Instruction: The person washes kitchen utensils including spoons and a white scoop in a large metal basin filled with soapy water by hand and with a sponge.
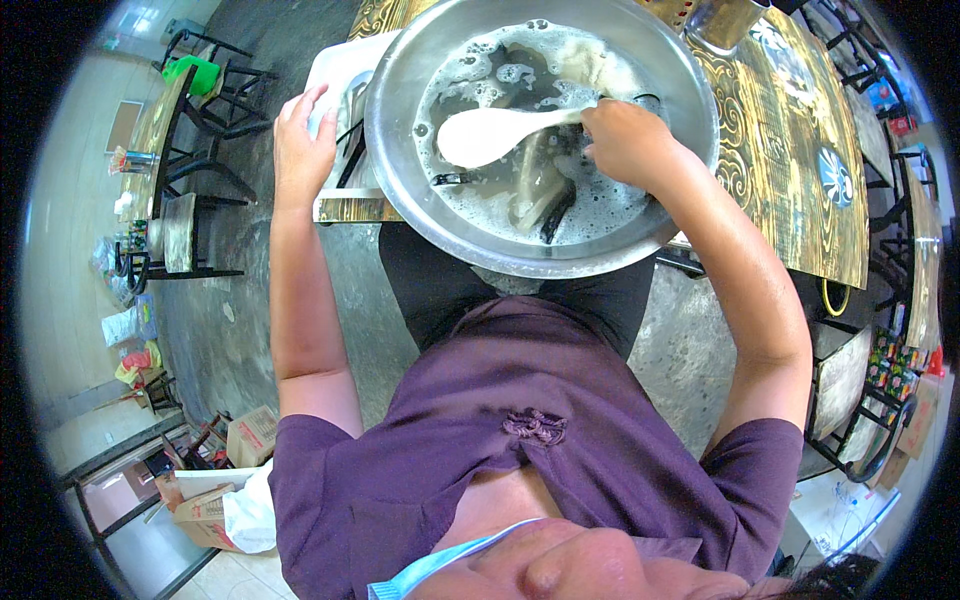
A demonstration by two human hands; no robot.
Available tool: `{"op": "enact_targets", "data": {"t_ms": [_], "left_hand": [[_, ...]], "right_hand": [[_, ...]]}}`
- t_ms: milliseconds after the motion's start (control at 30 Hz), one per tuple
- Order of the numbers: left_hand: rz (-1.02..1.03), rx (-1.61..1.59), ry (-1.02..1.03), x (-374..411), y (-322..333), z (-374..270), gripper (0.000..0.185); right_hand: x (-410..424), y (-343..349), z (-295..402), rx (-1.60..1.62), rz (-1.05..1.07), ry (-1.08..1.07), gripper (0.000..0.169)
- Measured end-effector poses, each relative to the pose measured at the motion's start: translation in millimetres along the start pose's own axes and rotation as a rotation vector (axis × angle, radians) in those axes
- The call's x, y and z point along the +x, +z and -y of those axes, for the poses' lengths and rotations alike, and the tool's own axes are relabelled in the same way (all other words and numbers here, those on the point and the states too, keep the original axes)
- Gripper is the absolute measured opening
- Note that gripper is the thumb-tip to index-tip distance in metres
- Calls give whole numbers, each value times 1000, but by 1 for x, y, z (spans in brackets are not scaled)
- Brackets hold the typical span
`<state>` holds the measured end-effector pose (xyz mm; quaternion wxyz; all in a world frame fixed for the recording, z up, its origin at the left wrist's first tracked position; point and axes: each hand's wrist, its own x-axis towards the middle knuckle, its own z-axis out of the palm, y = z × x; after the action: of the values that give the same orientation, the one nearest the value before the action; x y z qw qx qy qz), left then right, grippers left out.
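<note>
My right hand [630, 142] grips the handle end of a white spoon [476, 137], its broad bowl turned left above the water. Below it is a large round metal basin [401, 82] holding cloudy, foamy water [487, 199]. Several dark-ended and pale utensils [559, 214] lie partly under the surface. A pale, cloth-like bundle [600, 64] sits at the basin's far right, its kind unclear. My left hand [304, 146] is empty, fingers apart, at the left edge of a white tray [337, 60]. Dark-handled utensils [354, 161] rest in that tray, partly hidden by the basin rim.
The basin overhangs the near edge of a carved wooden table [787, 172]. A metal container [724, 26] stands at its far side. Black-framed chairs [214, 142] and another table [161, 150] are at left. Cardboard boxes [251, 435] lie on the floor behind left.
</note>
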<state>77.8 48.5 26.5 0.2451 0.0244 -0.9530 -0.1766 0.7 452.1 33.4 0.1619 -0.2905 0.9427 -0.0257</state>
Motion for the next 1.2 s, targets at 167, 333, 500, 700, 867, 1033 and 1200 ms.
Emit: {"op": "enact_targets", "data": {"t_ms": [167, 333, 500, 700, 867, 1033, 1200], "left_hand": [[282, -362, 160, 6, -5, -97, 28], [700, -411, 174, -6, 12, -154, 30], [761, -146, 216, -19, 29, -160, 31], [688, -190, 290, -21, 36, -151, 27], [763, -173, 170, -15, 29, -160, 23], [632, -299, 281, -15, 31, -154, 19], [503, -228, 281, -20, 30, -156, 18]], "right_hand": [[18, -18, 15, 14, 0, 40, 26], [33, -15, 6, 402, -122, 134, 21], [27, -11, -4, 778, -26, 83, 18], [27, 15, -2, 389, -401, -162, 44], [25, 18, 7, 315, -82, -260, 41], [15, 26, 15, 132, -500, -384, 33], [14, 6, 25, 150, -73, -371, 26]]}}
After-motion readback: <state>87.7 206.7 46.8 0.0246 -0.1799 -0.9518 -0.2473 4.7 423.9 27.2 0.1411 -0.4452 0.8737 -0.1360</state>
